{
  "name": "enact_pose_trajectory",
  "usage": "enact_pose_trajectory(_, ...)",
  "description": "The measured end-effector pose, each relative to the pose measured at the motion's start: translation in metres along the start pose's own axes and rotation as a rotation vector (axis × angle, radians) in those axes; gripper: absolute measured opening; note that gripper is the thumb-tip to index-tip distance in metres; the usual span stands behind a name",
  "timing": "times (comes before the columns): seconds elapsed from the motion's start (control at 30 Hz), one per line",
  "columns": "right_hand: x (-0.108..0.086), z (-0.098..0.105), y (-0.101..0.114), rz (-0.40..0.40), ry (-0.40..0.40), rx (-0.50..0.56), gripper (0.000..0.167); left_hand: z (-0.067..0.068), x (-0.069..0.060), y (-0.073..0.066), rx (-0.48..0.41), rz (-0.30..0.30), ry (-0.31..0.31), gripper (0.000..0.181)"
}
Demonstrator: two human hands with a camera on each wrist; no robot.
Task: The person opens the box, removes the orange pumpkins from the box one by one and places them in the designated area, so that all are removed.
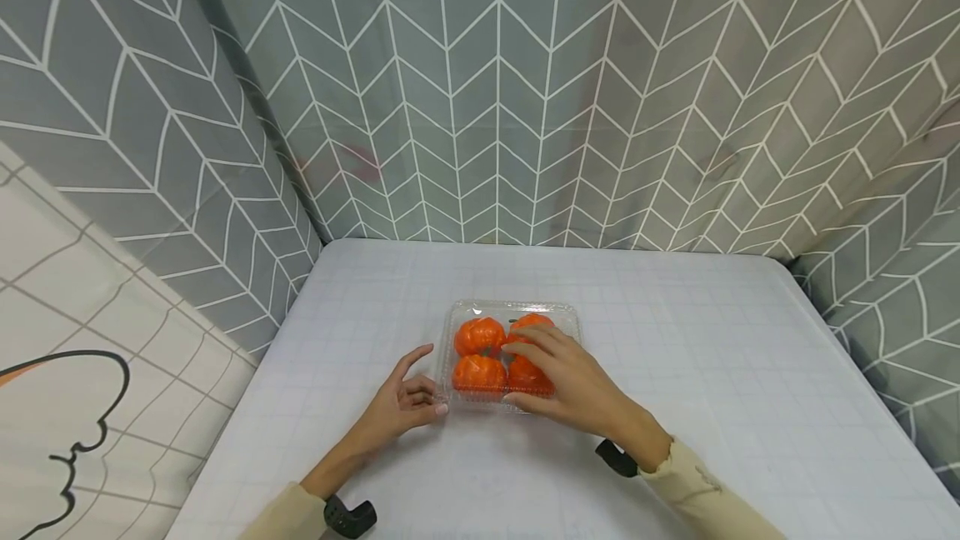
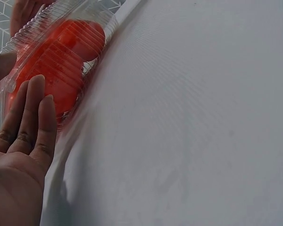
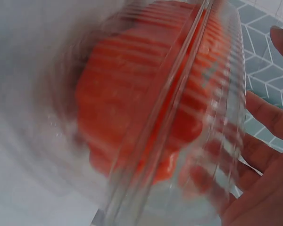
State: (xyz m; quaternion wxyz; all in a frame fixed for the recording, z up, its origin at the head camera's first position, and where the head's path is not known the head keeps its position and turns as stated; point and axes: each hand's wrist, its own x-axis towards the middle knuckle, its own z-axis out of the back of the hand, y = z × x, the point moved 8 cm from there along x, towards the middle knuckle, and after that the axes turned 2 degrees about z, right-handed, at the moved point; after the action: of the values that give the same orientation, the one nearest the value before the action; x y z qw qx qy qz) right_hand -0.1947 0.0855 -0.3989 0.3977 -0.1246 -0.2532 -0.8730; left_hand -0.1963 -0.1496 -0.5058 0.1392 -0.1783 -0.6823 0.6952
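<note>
A clear plastic clamshell box [image 1: 568, 317] sits on the white table. Inside are several lobed, orange-red, tomato-like fruits [image 1: 480, 337], their exact kind uncertain. At the box's left side is my left hand [image 1: 401, 400], its thumb tip by the near corner and its index finger extended. The left wrist view shows its fingers [image 2: 35, 110] almost straight along the box's ribbed side. Spread over the right part of the box is my right hand [image 1: 566, 373], hiding some of the fruit. The right wrist view is blurred, with the fingers [image 3: 262, 153] partly behind the clear plastic.
A white cloth with faint grid lines covers the table [image 1: 712, 357]. Grey patterned curtains [image 1: 495, 107] hang behind it and on both sides. Each wrist wears a dark band, the left one [image 1: 349, 517] near the table's front.
</note>
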Motion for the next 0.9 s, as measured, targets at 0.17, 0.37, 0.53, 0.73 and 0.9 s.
enact_pose_trajectory(0.17, 0.008, -0.01, 0.01, 0.02, 0.056, -0.011, 0.062, -0.002, 0.0, 0.0, -0.014, 0.008, -0.002, 0.097)
enact_pose_trajectory(0.37, 0.017, -0.019, 0.021, 0.047, 0.1, -0.006, 0.064, -0.005, 0.0, -0.001, -0.072, -0.01, 0.022, 0.094)
enact_pose_trajectory(0.53, 0.023, -0.026, 0.026, 0.08, 0.099, -0.018, 0.069, -0.006, -0.001, -0.001, -0.085, -0.003, 0.023, 0.094)
enact_pose_trajectory(0.73, 0.028, -0.038, 0.033, 0.123, 0.093, -0.102, 0.075, -0.005, 0.001, 0.001, -0.075, -0.005, 0.02, 0.095)
enact_pose_trajectory(0.9, 0.029, -0.045, 0.036, 0.134, 0.083, -0.176, 0.078, -0.006, 0.002, 0.005, -0.099, 0.006, 0.018, 0.094)
